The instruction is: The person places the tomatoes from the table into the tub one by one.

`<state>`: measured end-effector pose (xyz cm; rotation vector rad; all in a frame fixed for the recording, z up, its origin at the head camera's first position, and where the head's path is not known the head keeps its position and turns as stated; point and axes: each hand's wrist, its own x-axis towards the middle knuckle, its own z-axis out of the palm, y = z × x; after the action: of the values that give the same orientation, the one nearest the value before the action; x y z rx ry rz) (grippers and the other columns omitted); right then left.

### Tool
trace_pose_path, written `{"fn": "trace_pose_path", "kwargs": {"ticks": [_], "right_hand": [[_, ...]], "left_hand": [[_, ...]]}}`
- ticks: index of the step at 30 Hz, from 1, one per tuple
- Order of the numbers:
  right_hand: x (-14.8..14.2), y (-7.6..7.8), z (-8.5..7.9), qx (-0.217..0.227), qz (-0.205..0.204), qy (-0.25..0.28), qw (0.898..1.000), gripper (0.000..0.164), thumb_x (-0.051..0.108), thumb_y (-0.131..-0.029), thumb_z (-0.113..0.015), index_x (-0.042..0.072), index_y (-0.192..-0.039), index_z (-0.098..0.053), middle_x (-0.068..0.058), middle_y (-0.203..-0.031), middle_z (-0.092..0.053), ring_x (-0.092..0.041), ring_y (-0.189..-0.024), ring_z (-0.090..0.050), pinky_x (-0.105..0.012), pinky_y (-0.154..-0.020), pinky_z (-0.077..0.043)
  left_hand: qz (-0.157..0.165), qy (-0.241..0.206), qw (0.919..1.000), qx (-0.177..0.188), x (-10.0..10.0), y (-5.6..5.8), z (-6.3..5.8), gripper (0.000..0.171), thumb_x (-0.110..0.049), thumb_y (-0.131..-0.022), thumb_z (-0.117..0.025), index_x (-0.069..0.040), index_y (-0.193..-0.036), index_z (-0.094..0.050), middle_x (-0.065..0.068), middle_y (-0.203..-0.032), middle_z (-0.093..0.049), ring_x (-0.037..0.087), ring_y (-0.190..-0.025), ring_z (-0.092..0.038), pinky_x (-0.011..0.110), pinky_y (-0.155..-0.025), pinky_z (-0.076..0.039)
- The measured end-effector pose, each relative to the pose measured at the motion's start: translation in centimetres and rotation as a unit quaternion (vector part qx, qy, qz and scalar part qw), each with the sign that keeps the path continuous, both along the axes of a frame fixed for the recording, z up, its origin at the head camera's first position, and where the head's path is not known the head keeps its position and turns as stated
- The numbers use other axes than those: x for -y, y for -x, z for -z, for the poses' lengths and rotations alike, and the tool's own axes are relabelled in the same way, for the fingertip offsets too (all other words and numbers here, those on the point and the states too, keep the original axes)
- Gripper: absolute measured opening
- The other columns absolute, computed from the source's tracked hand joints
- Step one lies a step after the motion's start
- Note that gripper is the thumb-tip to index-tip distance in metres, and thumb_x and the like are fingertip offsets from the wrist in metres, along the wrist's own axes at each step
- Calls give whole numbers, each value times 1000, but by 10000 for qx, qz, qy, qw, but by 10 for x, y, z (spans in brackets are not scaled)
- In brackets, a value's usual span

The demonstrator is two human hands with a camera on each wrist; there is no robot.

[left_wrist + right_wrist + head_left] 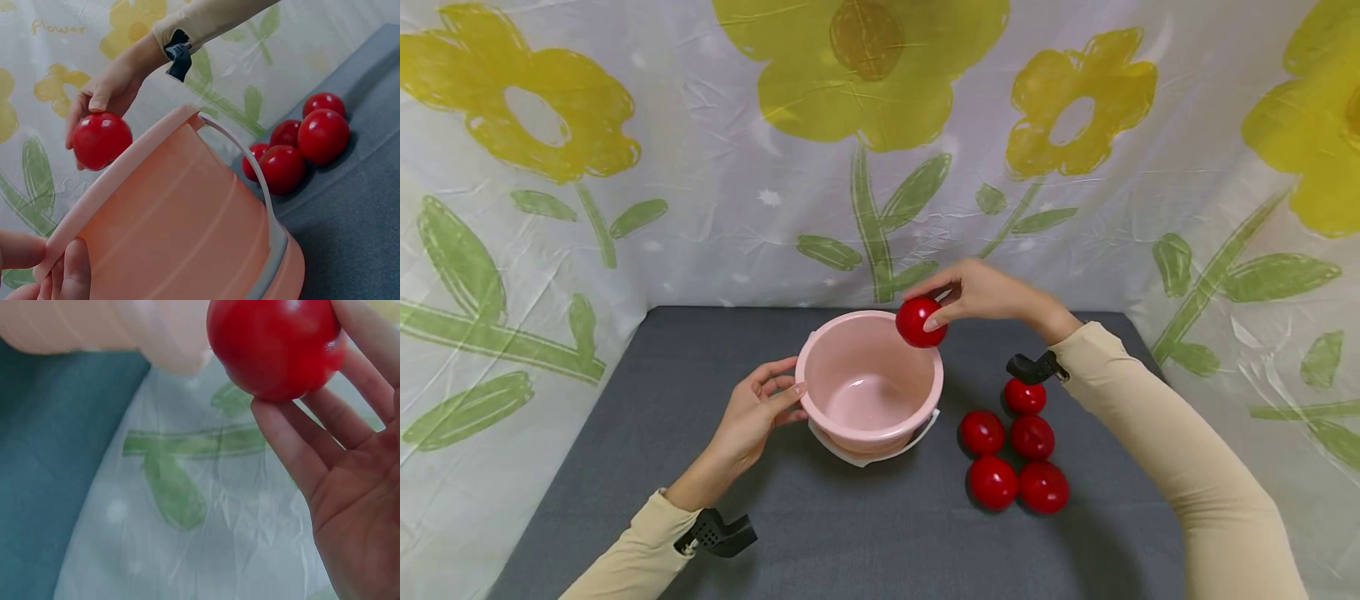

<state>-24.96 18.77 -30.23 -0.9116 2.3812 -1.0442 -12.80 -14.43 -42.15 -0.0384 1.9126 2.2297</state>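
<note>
Pink bucket (867, 392) centre frame, inner floor bare to view, white handle (277, 240) hanging down. My left hand (752, 417) pinches its left rim. My right hand (977, 292) grips a red ball (917, 322) by the upper-right rim; contact unclear. Five other balls (1032, 437) on grey table (880, 533), lower right.

I see the pink bucket (867, 402) standing upright, mouth up, its white handle (865, 462) hanging down the near side. The glossy red ball (913, 323) — pinched and lifted — I have at the bucket's far right rim.
</note>
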Motion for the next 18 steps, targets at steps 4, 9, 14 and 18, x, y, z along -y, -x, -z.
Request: {"fn": "trace_pose_path", "kwargs": {"ticks": [4, 9, 14, 18], "right_hand": [[13, 3, 2, -13, -163, 80, 9998, 47, 21, -82, -82, 15, -127, -69, -8, -121, -72, -24, -104, -71, -32, -85, -62], [30, 7, 4, -114, -469, 205, 9986, 48, 18, -82, -82, 12, -127, -68, -6, -123, -71, -20, -110, -68, -34, -90, -61], [45, 8, 5, -80, -660, 161, 9977, 47, 17, -82, -81, 12, -127, -68, -7, -123, -71, -21, -110, -68, -33, -92, -60], [57, 9, 10, 58, -727, 79, 9973, 46, 18, -83, -81, 13, -127, -68, -7, -123, -71, -20, -111, -67, -33, -93, -60]], "left_hand": [[-6, 27, 10000, -5, 0, 0, 0, 56, -3, -94, -64, 2, -144, -40, -1, -98, -62, 4, -77, -67, 21, -69, -62], [-24, 31, 10000, -8, 1, 0, 0, 57, -3, -93, -66, 2, -144, -40, -1, -98, -62, 4, -76, -67, 22, -69, -62], [-42, 48, 10000, 17, 0, 1, 0, 56, -3, -93, -66, 1, -143, -40, -1, -98, -62, 4, -77, -67, 22, -69, -62], [-58, 132, 9999, 63, 0, 0, 0, 56, -5, -94, -66, 1, -143, -41, 0, -99, -62, 5, -78, -67, 22, -70, -62]]}}
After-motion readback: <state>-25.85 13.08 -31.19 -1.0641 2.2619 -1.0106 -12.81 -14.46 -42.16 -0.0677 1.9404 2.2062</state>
